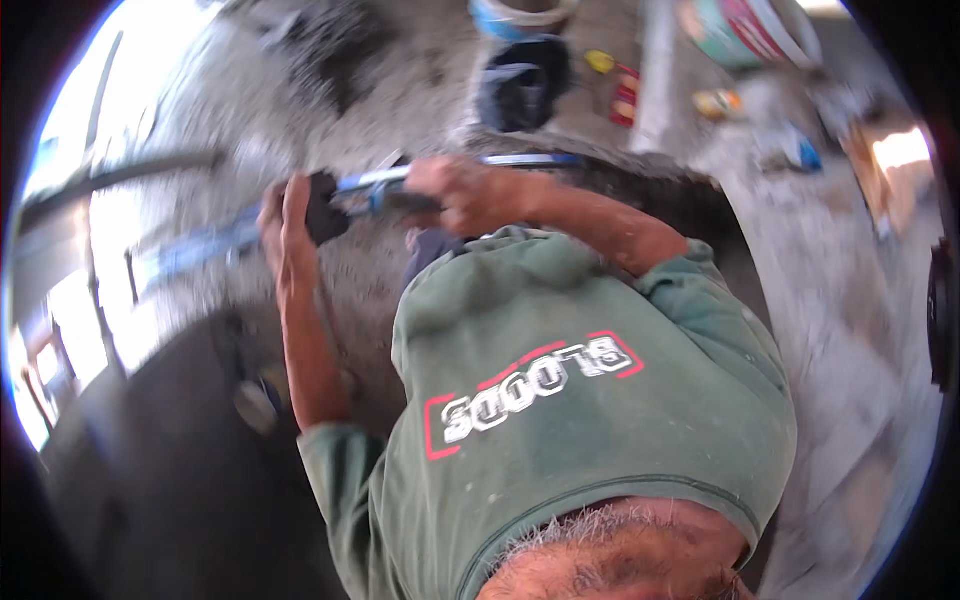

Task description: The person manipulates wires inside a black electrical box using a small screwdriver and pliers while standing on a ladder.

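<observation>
I see the long, straight blue-and-silver metal tool (372, 180) lying crosswise ahead of the torso, its long axis rising from left to right. I read the right hand (450, 195) as closed around it; the left hand (287, 225) meets a black block (326, 208) farther left, its grip too blurred to tell. Beyond, rough grey ground (425, 110) reaches a black rounded container (520, 88); a pale concrete slab (840, 340) edges the right side.

Left hand (288, 225): was at a dark block (326, 208)
Right hand (462, 192): was closed around a blurred blue-and-silver tool (362, 181)
Black container (520, 88): was just beside a blue-and-white bucket (492, 22)
Red packet (624, 96): lay to the black container's right
</observation>
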`<state>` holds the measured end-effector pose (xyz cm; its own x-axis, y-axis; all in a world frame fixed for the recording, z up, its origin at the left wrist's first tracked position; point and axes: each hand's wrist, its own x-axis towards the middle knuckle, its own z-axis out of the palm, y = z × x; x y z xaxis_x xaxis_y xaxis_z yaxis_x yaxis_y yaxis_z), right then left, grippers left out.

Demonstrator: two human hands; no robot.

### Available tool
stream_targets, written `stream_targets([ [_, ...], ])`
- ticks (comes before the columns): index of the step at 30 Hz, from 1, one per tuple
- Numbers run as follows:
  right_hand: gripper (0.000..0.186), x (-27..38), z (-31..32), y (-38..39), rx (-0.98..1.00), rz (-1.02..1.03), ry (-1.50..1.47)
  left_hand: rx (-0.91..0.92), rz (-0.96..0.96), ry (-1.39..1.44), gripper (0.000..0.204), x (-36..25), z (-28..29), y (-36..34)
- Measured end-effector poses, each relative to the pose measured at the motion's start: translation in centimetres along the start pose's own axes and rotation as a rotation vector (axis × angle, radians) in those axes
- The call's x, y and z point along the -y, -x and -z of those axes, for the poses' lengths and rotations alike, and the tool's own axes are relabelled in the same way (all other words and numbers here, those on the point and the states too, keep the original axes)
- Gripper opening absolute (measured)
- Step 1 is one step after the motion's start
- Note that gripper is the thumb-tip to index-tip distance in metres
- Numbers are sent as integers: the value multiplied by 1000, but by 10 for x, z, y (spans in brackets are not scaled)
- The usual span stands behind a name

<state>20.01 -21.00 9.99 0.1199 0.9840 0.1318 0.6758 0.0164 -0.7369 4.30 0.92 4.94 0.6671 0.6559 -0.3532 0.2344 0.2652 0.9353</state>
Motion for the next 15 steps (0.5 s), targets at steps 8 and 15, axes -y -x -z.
stream_targets([
  [8,44,-77,-96,55,-258,-488,-308,-46,-91,-225,54,-31,45,-17],
  [15,56,-239,-117,192,-269,-1551,-241,58,131,395,51,-13,87,-2],
])
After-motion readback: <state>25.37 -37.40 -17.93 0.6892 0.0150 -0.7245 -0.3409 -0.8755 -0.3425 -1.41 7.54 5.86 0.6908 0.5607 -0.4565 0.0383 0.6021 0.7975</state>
